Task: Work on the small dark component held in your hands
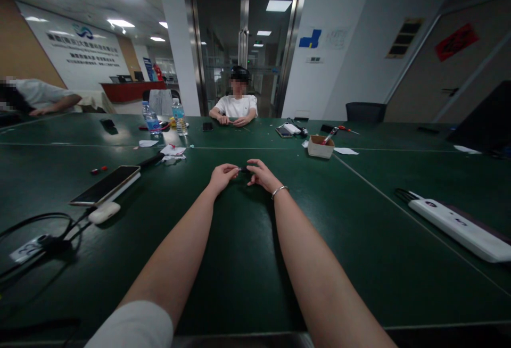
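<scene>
Two hands meet over the green table [239, 263]: my left hand [221, 175] and right hand [262, 175] each pinch, I think, one small dark piece [242, 168].

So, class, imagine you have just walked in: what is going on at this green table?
The person wearing the camera stretches both arms over the green table. The left hand and right hand pinch a small dark part between them; it is too small to identify. A phone lies to the left and a white power strip to the right. Another person sits across the table, hands together on it.
</scene>
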The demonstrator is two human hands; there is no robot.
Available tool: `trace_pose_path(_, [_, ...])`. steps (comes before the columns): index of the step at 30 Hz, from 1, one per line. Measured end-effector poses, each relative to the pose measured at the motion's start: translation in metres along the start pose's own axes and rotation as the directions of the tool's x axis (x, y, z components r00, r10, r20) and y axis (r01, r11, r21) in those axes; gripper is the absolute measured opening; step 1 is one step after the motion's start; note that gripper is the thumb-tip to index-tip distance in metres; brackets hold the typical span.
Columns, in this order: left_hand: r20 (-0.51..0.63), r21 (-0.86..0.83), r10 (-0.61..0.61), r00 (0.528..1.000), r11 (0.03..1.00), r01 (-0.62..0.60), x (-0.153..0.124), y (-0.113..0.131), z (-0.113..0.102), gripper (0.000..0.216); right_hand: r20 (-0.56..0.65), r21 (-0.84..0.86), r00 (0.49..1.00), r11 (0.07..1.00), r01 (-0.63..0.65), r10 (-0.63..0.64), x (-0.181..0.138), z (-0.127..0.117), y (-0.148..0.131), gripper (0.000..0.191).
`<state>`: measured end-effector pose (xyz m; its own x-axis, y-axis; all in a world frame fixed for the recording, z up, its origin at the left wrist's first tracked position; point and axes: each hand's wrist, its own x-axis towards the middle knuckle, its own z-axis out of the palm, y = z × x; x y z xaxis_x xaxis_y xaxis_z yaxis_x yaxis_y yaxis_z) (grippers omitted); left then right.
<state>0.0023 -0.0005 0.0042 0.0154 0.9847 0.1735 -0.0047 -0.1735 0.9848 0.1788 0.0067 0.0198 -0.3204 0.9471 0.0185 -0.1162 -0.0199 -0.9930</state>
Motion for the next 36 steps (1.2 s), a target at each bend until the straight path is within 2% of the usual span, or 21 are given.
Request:
trace_pose_path(2, [0.006, -0.002, 0.004, 1.0, 1.0, -0.004, 0.0, 0.0, 0.0, 0.033, -0.002, -0.018, 1.0, 1.0, -0.009, 0.009, 0.001, 0.0, 0.001, 0.021])
trace_pose_path(7, [0.001, -0.012, 0.001, 1.0, 1.0, -0.001, 0.0, 0.001, 0.0, 0.032, 0.033, -0.022, 0.999, 1.0, 0.022, -0.021, 0.003, -0.001, 0.004, 0.03])
trace_pose_path(15, [0.034, -0.003, -0.006, 0.999, 1.0, 0.006, -0.003, 0.004, 0.0, 0.032, 0.057, -0.001, 0.998, 1.0, 0.007, -0.007, 0.001, -0.002, 0.003, 0.017])
trace_pose_path(19, [0.072, -0.005, -0.004, 0.997, 1.0, 0.005, -0.005, 0.004, 0.0, 0.038, 0.046, 0.045, 0.999, 0.999, -0.002, 0.0, 0.0, -0.003, 0.003, 0.017])
trace_pose_path(22, [0.048, -0.009, -0.029, 0.998, 1.0, 0.029, -0.003, 0.004, 0.001, 0.031, 0.059, 0.039, 0.998, 0.999, 0.009, -0.011, 0.0, -0.004, 0.004, 0.019])
trace_pose_path(25, [0.019, 0.05, -0.045, 0.999, 0.998, 0.044, -0.001, 0.003, 0.001, 0.029, 0.092, 0.012, 0.995, 0.999, 0.044, -0.045, 0.0, -0.004, 0.004, 0.024])
trace_pose_path(30, [0.05, 0.163, -0.069, 0.996, 0.985, 0.06, 0.002, 0.002, -0.001, 0.033, 0.127, -0.035, 0.99, 0.997, 0.068, -0.063, 0.0, -0.005, 0.005, 0.029])
trace_pose_path(36, [-0.046, 0.255, -0.055, 0.997, 0.965, 0.065, 0.005, -0.001, 0.001, 0.04, 0.132, -0.006, 0.988, 0.996, 0.086, -0.085, -0.002, -0.004, 0.003, 0.035])
